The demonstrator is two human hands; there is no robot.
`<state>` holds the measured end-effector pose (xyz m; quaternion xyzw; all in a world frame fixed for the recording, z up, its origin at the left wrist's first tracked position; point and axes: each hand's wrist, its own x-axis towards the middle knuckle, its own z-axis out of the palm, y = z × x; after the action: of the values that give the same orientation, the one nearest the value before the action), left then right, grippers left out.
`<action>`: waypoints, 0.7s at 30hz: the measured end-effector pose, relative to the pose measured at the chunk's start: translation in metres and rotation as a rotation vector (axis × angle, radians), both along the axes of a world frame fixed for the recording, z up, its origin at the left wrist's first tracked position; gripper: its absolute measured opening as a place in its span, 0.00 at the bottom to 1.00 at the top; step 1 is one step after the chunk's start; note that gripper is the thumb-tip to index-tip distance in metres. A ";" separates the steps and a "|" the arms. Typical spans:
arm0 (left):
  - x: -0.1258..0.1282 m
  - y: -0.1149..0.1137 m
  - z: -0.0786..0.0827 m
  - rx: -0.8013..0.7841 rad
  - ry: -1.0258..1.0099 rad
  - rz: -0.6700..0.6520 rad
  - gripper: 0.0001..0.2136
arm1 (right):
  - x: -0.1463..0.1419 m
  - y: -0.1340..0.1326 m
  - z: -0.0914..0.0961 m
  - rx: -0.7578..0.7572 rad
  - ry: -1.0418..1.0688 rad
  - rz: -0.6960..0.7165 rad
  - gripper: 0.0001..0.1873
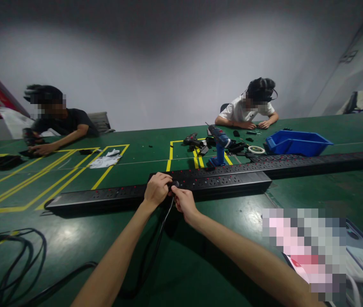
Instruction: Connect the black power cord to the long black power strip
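Note:
A long black power strip with rows of sockets and small red marks lies across the table in front of me. At its middle, a black plug sits over the strip's top face, and its black cable hangs down toward me. My left hand is closed on the plug from the left, fingers curled over the strip. From the right, my right hand pinches the plug with thumb and finger. Whether the plug's pins are inside a socket is hidden by my fingers.
A second long power strip lies behind, running right. Beyond it stand a blue cordless drill, a roll of tape and a blue bin. Coiled cable lies at left. Two people sit across the table.

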<state>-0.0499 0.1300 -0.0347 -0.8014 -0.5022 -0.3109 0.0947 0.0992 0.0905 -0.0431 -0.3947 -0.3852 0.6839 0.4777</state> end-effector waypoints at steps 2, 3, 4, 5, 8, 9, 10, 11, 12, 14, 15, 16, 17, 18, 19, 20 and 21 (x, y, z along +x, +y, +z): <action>0.000 0.000 0.001 -0.009 0.002 0.001 0.14 | 0.001 0.002 0.003 -0.011 0.003 0.008 0.22; 0.000 0.000 0.001 -0.014 0.002 0.001 0.14 | 0.002 0.003 0.005 -0.019 0.007 0.010 0.21; 0.001 0.000 0.001 -0.019 0.002 0.002 0.14 | 0.002 0.004 0.006 -0.027 0.011 0.009 0.21; 0.001 0.000 0.002 -0.023 0.002 0.003 0.13 | 0.003 0.005 0.007 -0.033 0.014 0.007 0.20; 0.001 0.000 0.003 -0.026 0.003 0.002 0.13 | 0.003 0.005 0.007 -0.029 0.012 0.005 0.20; 0.001 0.000 0.003 -0.026 0.003 0.002 0.13 | 0.003 0.005 0.006 -0.019 0.005 0.005 0.20; 0.001 0.000 0.003 -0.025 0.002 0.002 0.13 | 0.002 0.004 0.005 -0.002 -0.004 0.004 0.20; 0.001 -0.001 0.003 -0.023 -0.001 0.004 0.13 | 0.002 0.003 0.004 0.022 -0.018 -0.001 0.20; 0.001 -0.001 0.003 -0.022 -0.006 0.006 0.13 | 0.002 0.002 0.002 0.051 -0.036 -0.006 0.20; 0.001 -0.001 0.003 -0.017 -0.018 0.012 0.13 | 0.001 0.000 -0.002 0.114 -0.077 -0.018 0.21; 0.001 -0.001 0.004 -0.015 -0.022 0.013 0.13 | 0.001 -0.001 -0.004 0.146 -0.100 -0.024 0.21; 0.001 -0.001 0.004 -0.013 -0.024 0.013 0.13 | 0.001 -0.002 -0.006 0.176 -0.124 -0.029 0.22; 0.001 -0.001 0.004 -0.012 -0.025 0.011 0.13 | 0.001 -0.002 -0.008 0.202 -0.148 -0.034 0.22; 0.001 -0.002 0.004 -0.012 -0.024 0.009 0.13 | 0.000 -0.002 -0.010 0.225 -0.169 -0.038 0.23; 0.001 -0.002 0.004 -0.012 -0.022 0.008 0.12 | 0.000 -0.001 -0.011 0.244 -0.188 -0.044 0.23; 0.001 -0.002 0.004 -0.013 -0.022 0.007 0.12 | 0.000 -0.001 -0.012 0.258 -0.203 -0.049 0.24; 0.001 -0.002 0.005 -0.014 -0.023 0.008 0.13 | 0.000 0.000 -0.013 0.264 -0.213 -0.051 0.24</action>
<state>-0.0488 0.1278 -0.0299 -0.7963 -0.5086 -0.3163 0.0844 0.0992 0.0900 -0.0558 -0.4084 -0.5100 0.5694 0.4989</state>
